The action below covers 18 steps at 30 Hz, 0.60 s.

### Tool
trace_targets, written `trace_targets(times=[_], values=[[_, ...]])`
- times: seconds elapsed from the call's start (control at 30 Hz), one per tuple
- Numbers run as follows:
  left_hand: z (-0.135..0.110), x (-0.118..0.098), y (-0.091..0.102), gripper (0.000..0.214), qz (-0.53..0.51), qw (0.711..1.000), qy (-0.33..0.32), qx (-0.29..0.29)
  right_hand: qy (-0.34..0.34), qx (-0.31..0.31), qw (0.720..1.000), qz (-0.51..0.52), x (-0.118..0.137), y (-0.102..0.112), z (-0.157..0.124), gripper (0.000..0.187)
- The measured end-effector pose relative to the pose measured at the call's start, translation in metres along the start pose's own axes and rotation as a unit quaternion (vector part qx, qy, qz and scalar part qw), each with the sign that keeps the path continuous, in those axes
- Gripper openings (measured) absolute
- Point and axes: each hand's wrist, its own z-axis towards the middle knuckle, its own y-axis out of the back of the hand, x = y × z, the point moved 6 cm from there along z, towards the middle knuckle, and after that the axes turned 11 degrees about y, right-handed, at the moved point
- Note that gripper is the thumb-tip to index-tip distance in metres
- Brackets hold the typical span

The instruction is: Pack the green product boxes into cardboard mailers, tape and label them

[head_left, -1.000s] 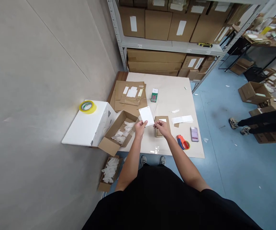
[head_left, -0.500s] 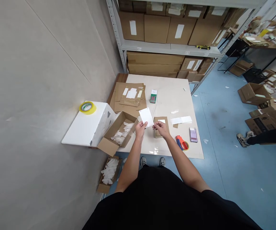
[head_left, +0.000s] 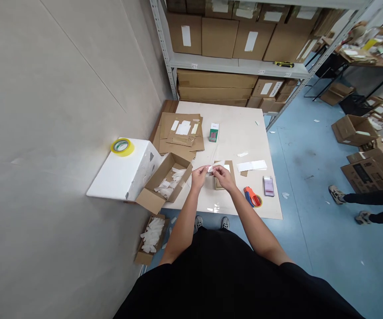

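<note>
Over the near half of the table, my left hand [head_left: 198, 178] is closed in a pinch on a white paper label [head_left: 210, 169]. My right hand [head_left: 223, 177] pinches the same label from the other side, fingertips close to the left ones. Most of the label is hidden by fingers or seen at a slant. Under and beyond my right hand lies a small brown cardboard box [head_left: 230, 167] with white on its top. A strip of white labels [head_left: 252, 165] lies to the right, and an orange-red and blue tape dispenser [head_left: 253, 197] sits nearer the front edge.
A green and white box [head_left: 214, 132], flattened cardboard [head_left: 168, 131] and a purple package [head_left: 268, 186] lie on the table [head_left: 237, 119]. An open carton [head_left: 148, 195] with paper scraps stands left, beside yellow tape [head_left: 122, 147]. Shelving [head_left: 211, 62] rises behind; another person's legs [head_left: 373, 199] are at right.
The label has gone from lying broad and flat in view to being slanted and mostly covered. My hands have come closer together. The other person's second foot has come into view.
</note>
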Motion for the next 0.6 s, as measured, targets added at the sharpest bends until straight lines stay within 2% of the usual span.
trace_targets(times=[0.07, 0.2, 0.3, 0.37, 0.47, 0.53, 0.6], values=[[0.002, 0.003, 0.004, 0.052, -0.018, 1.0, 0.016, -0.015, -0.006, -0.008, 1.0, 0.002, -0.001, 0.001, -0.001, 0.036], [-0.001, 0.005, -0.001, 0.067, -0.043, 0.997, 0.048, 0.034, -0.032, -0.032, 0.999, 0.006, -0.007, 0.003, -0.003, 0.037], [-0.004, 0.002, -0.006, 0.056, -0.031, 0.997, 0.026, 0.058, -0.033, -0.034, 0.999, -0.007, -0.009, 0.004, -0.005, 0.037], [-0.004, 0.0, -0.006, 0.048, -0.026, 0.999, 0.009, 0.044, -0.026, -0.032, 0.999, -0.015, -0.009, 0.006, -0.005, 0.036], [-0.004, 0.002, 0.0, 0.039, -0.03, 0.999, 0.002, -0.011, -0.034, -0.055, 0.998, -0.004, -0.009, 0.01, -0.006, 0.038], [-0.004, 0.003, 0.002, 0.041, -0.016, 0.999, 0.006, -0.032, -0.057, -0.088, 0.994, 0.016, -0.011, 0.013, -0.008, 0.041], [-0.007, 0.002, -0.001, 0.046, 0.007, 1.0, 0.002, -0.024, -0.079, -0.12, 0.989, 0.033, -0.013, 0.014, -0.009, 0.045]])
